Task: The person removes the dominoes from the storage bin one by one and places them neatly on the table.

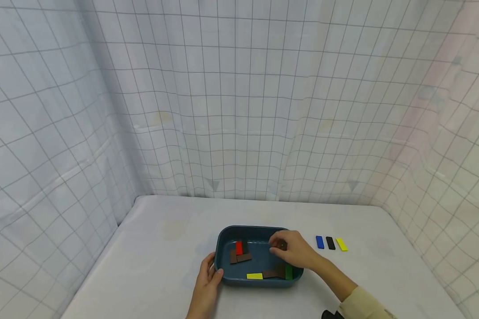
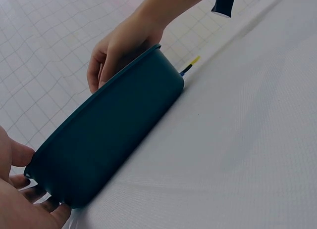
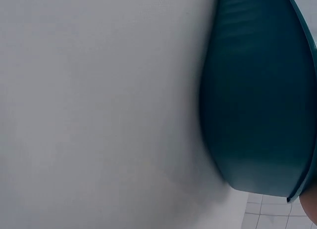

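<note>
A dark teal tray (image 1: 259,283) stands on the white table. My left hand (image 1: 206,279) grips its left end, thumb at the rim and fingers along the outer wall. Over the tray's right part my right hand (image 1: 295,250) has curled fingers around a small brown block (image 1: 282,245), mostly hidden by the hand. Inside, at the left, lie a red block (image 1: 238,247), a dark block (image 1: 245,247) and two brown ones. Along the near wall are a yellow block (image 1: 254,276), brown blocks (image 1: 269,274) and a green block (image 1: 289,271). The right wrist view shows mainly the tray's outer wall (image 3: 257,100).
On the table right of the tray, a blue block (image 1: 320,242), a black block (image 1: 330,243) and another yellow block (image 1: 341,244) lie in a row. White gridded curtains (image 1: 247,110) surround the table at the back and sides.
</note>
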A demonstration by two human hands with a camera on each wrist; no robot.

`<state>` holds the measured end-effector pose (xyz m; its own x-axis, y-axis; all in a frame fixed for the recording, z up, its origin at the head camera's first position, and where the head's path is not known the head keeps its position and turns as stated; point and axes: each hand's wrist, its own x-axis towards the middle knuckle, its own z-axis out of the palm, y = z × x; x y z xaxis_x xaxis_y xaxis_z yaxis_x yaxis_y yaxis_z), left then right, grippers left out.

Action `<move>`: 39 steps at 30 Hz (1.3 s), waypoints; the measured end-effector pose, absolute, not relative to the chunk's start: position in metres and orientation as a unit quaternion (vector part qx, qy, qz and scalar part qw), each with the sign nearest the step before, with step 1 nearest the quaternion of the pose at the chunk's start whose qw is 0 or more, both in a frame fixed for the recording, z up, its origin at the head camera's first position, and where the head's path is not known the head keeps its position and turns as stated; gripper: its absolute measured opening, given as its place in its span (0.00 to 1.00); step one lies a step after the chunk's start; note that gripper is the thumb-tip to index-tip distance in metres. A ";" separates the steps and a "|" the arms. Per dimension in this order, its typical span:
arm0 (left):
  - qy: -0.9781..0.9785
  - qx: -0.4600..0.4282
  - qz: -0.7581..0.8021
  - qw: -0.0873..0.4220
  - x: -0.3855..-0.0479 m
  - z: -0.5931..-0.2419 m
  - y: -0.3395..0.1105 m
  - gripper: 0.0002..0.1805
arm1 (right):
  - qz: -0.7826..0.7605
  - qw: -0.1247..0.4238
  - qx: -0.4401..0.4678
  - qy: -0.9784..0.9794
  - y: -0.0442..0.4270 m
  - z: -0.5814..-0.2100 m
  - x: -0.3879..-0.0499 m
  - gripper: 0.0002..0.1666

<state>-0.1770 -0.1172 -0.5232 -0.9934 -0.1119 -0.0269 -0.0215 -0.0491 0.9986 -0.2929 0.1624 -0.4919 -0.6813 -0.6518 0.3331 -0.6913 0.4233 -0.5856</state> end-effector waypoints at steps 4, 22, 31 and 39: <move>-0.688 0.045 -0.724 0.032 -0.176 -0.524 -0.117 0.31 | 0.358 0.014 0.420 -0.834 0.154 -0.494 -0.292 0.10; -0.681 0.041 -0.730 0.032 -0.176 -0.525 -0.117 0.30 | 0.302 -0.147 0.453 -0.826 0.119 -0.510 -0.297 0.16; -0.683 0.039 -0.729 0.035 -0.177 -0.524 -0.119 0.31 | 0.281 -0.146 0.438 -0.842 0.114 -0.509 -0.301 0.11; -0.672 0.036 -0.739 0.027 -0.176 -0.525 -0.119 0.31 | 0.282 -0.133 0.440 -0.842 0.115 -0.509 -0.300 0.09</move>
<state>-0.1763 -0.1187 -0.5246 -0.9959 -0.0889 -0.0173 -0.0088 -0.0949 0.9954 -0.3000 0.1146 -0.5092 -0.5780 -0.8157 0.0241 -0.6654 0.4540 -0.5926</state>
